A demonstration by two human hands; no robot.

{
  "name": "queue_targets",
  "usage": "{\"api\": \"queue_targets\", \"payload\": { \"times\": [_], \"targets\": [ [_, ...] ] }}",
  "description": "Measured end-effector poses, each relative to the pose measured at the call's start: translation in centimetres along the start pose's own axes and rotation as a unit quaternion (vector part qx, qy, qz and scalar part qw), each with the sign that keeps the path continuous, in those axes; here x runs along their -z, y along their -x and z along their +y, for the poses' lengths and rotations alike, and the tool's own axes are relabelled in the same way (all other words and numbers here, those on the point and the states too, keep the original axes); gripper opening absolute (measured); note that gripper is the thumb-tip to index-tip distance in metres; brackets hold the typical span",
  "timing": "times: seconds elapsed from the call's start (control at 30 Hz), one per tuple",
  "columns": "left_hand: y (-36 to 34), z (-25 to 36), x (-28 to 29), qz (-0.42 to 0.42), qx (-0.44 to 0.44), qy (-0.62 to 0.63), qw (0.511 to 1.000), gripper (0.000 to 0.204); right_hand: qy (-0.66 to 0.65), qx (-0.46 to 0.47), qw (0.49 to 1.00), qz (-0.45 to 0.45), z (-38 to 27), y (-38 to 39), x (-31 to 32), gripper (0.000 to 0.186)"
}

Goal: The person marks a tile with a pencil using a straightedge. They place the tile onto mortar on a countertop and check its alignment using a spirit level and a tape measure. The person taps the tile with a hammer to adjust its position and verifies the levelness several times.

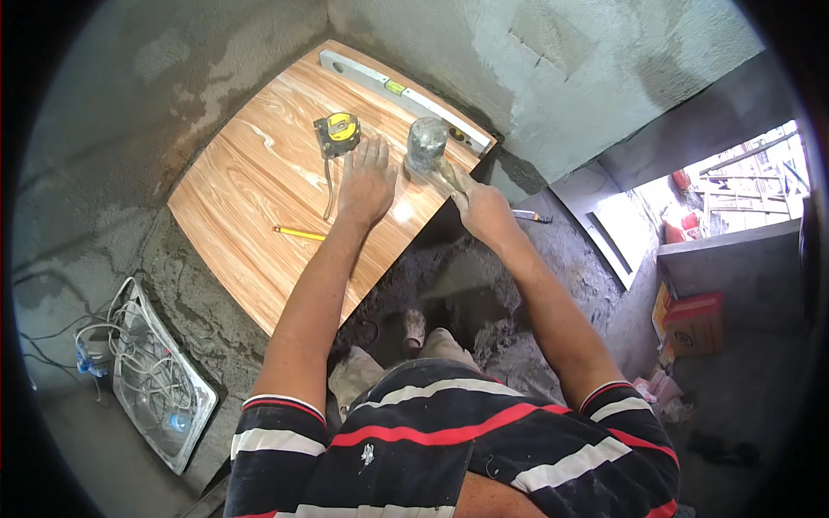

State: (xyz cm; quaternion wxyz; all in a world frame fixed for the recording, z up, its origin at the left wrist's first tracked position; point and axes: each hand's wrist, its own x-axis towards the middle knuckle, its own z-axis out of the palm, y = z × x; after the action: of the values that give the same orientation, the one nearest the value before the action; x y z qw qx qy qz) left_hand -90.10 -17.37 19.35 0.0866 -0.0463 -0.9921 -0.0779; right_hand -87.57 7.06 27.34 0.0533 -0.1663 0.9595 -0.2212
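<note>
A large glossy wood-grain tile [250, 181] fills the corner in front of me. My left hand [369, 183] lies flat on it, fingers stretched out. In my right hand [486, 211] is the handle of a mallet with a grey, mortar-stained head [427, 142]. That head is over the tile's right part; whether it touches is unclear. Beyond my left fingertips sits a black-and-yellow tape measure [338, 132], its blade end trailing toward me. A yellow pencil [299, 233] rests left of my wrist. Along the far right edge lies a silver spirit level [397, 91].
Rough cement walls [553, 78] meet behind the tile. Wet mortar covers the floor [475, 276]. A knife-like tool [531, 216] lies right of my hand. At left is a white-rimmed tray [203, 401] with cables; at right, a pale slab [613, 237] and a red-brown carton [695, 324].
</note>
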Motion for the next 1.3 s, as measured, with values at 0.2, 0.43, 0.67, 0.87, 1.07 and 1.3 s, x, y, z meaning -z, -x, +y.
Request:
{"api": "queue_targets", "payload": {
  "times": [0.2, 0.43, 0.67, 0.87, 1.07, 1.3],
  "targets": [
    [0.0, -0.3, -0.1, -0.002, -0.001, -0.006, 1.000, 0.063, 0.033, 0.044, 0.998, 0.020, 0.4, -0.3, -0.5, 0.058],
    [0.2, -0.2, -0.5, 0.010, -0.006, 0.008, 1.000, 0.062, 0.018, 0.007, 1.000, 0.001, -0.4, 0.2, 0.4, 0.056],
    [0.1, -0.4, -0.4, 0.013, -0.006, 0.007, 1.000, 0.061, 0.011, 0.005, 1.000, -0.007, -0.4, -0.1, 0.4, 0.056],
    [0.0, -0.4, -0.6, 0.024, -0.007, 0.021, 0.999, 0.060, 0.007, 0.043, 0.999, 0.025, -0.2, 0.0, 0.6, 0.056],
    [0.1, 0.0, -0.3, 0.033, -0.008, 0.035, 0.999, 0.059, 0.038, 0.039, 0.998, 0.036, 0.5, -0.1, 0.3, 0.056],
    [0.3, 0.1, -0.1, 0.039, -0.005, 0.052, 0.998, 0.061, 0.018, 0.025, 0.999, 0.031, 0.9, 0.0, -0.6, 0.058]
  ]
}}
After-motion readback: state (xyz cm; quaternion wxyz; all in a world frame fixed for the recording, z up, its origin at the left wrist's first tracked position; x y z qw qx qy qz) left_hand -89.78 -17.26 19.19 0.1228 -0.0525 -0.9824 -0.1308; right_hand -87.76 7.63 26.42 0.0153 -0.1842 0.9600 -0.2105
